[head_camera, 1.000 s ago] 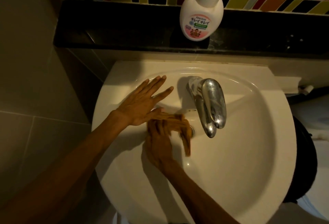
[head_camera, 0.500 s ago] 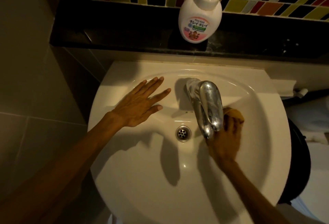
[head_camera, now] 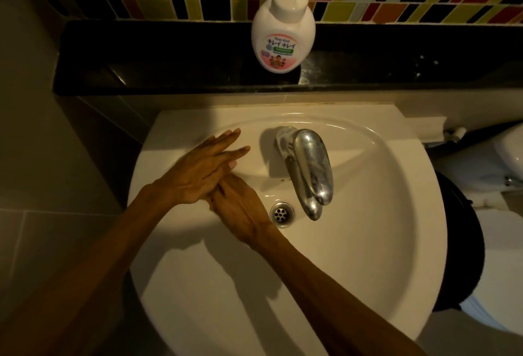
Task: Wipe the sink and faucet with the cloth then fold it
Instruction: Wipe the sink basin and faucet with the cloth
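head | left hand [head_camera: 198, 174] flat, fingers straight, overlapping right hand [head_camera: 240, 211]; right's grip unclear, cloth hidden | wipe sink [head_camera: 368, 242] wall toward drain [head_camera: 281, 214] with overlapping strokes

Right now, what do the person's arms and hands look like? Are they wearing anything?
Both arms are bare as far up as the picture shows: no sleeves in view. The left hand and the right hand wear no gloves, and no rings, bracelet or watch can be seen. The arms are slim and the fingers long.
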